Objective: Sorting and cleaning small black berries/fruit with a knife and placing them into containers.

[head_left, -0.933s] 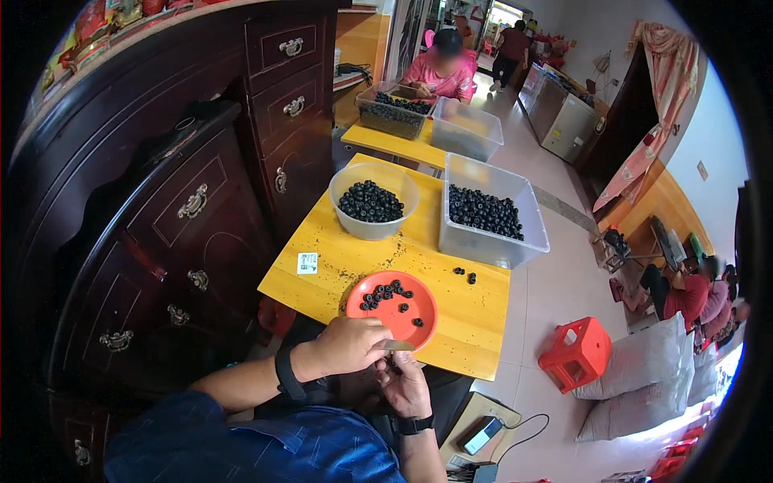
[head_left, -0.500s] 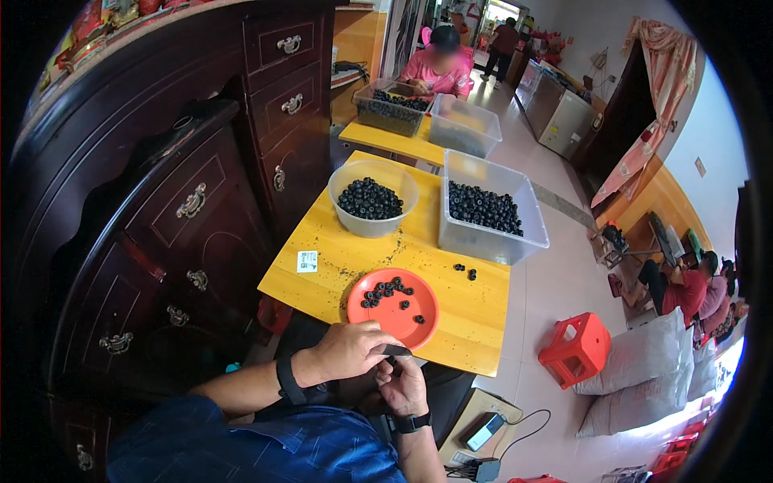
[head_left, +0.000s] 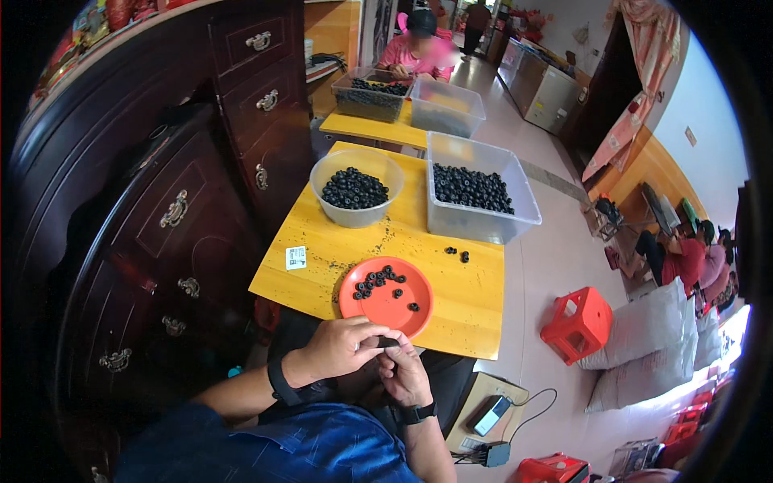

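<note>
Just in front of my body, my two hands meet at the near rim of a round orange-red plate. The fingers of my left hand are closed in a pinch at a small dark flat piece. Against the far end of that piece, the thumb and fingers of my right hand are curled together. What the right fingers hold is hidden. Several black ring-shaped parts lie on the plate, mostly in its far left half.
A round translucent tub and a rectangular clear bin with black parts stand on the yellow table. Dark cabinets line the left. A red stool is at right; a co-worker sits at the far table.
The view has shifted, so the table and tubs sit slightly higher and further left. My hands stay together near the plate, and the dark piece between them is turned a little differently.
</note>
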A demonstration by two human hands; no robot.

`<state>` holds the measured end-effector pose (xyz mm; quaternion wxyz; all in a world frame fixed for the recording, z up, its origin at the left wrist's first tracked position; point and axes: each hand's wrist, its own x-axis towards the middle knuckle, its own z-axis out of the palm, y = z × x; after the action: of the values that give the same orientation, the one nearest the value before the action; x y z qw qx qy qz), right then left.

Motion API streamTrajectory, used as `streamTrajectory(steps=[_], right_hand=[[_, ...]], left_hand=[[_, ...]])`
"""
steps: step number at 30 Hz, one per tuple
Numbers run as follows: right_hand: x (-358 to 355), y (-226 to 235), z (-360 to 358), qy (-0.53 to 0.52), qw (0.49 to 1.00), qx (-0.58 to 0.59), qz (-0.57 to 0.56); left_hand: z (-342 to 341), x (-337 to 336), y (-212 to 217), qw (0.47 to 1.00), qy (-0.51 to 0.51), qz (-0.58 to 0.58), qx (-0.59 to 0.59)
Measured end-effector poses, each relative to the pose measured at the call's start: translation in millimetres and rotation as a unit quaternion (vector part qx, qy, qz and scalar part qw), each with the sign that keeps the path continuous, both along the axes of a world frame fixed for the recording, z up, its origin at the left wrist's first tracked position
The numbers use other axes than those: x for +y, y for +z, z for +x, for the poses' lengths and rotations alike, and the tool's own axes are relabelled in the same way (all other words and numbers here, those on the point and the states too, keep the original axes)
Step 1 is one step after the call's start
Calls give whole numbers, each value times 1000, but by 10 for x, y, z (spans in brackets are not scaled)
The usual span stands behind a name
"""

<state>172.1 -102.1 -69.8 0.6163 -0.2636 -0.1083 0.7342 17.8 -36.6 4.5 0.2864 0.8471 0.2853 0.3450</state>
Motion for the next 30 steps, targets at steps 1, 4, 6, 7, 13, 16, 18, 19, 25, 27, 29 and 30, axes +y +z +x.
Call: streamTrajectory(steps=[1,4,6,7,13,16,18,19,25,27,29,30], right_hand=[[13,-13,8,11,1000,5,7],[34,-15,20,20,999,27,1],[34,14,5,32,998,61,-6],[19,33,-15,27,997,73,1],[17,21,-38,-3,995,95,43],[13,57,-55,-14,991,127,49],[15,60,-46,-23,988,145,40],[13,57,-22,-20,989,142,34],[11,73,49,-19,990,140,31],[11,59,55,-24,992,122,31],[18,64,57,-28,994,105,31],[22,88,58,-22,995,91,35]], left_hand=[[-4,-12,-17,1000,11,-11,-11],[13,-7,-12,1000,14,2,-17],[3,-4,-44,1000,8,-14,-6],[6,-9,-64,1000,13,-4,-29],[30,-16,-94,993,25,82,-82],[4,0,-128,984,20,158,-78],[5,3,-126,982,33,176,-57],[5,5,-125,982,31,176,-55],[-99,141,-59,985,-2,-171,19],[-125,202,-13,981,-27,-189,26],[-139,232,2,977,-50,-206,33],[-144,241,0,971,-56,-228,42]])
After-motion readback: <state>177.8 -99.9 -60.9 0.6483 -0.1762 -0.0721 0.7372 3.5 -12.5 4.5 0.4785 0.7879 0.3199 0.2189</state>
